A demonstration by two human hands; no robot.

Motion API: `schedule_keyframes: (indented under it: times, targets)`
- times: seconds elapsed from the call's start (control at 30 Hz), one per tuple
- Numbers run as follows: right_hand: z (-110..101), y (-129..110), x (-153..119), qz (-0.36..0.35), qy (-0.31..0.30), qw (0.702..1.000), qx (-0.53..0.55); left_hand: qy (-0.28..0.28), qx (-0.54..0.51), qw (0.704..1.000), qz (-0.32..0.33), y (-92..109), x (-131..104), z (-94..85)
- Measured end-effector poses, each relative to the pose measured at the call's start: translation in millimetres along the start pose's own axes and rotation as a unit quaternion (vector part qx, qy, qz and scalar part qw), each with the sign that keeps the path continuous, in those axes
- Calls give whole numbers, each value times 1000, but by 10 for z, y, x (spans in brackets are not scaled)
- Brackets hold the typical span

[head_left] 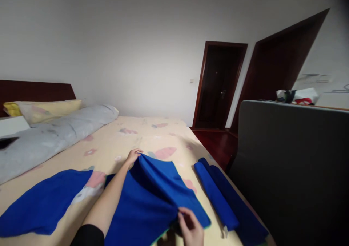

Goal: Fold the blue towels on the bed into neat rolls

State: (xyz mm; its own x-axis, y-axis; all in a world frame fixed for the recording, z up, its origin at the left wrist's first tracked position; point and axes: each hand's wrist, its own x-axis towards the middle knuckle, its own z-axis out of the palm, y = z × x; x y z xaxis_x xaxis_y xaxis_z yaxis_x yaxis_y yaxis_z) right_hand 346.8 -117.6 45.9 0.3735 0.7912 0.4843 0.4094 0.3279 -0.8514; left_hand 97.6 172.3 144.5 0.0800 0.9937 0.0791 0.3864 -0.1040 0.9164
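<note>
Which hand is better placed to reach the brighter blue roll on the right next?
Right, I'd judge: the right hand is closer to the roll, while the left hand is at the far edge of the cloth. Both hands grip the cloth, so the right would likely need to let go.

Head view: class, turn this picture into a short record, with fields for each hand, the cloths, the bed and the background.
Left hand: hand pinching the far edge of the middle blue cloth
Right hand: hand pinching the same cloth, nearer the wearer
Cloth edging: green
Left of it: another blue cloth, spread out
Right of it: rolled blue cloth, beside darker blue cloth
Bed: patterned sheet, yellow pillow
Background: dark door
</note>
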Motion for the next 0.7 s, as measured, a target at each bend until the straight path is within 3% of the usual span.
schedule_keyframes:
  times: [0.07,0.2,0.33,0.5,0.7]
  targets:
    - [-154,-107,382,26,39,997,65,21,-66,998,-3,88,-94,-283]
    - [-394,-434,1131,-1,3,995,100,44,-175,984,1,268,-352,-793]
    - [-460,-656,1684,-23,-13,994,109,65,-244,967,11,425,-622,-1132]
    - [-464,-816,2053,-27,-22,992,120,105,-292,950,30,605,-843,-1358]
    - [-422,-917,2186,-40,3,989,142,135,-293,944,61,761,-948,-1424]
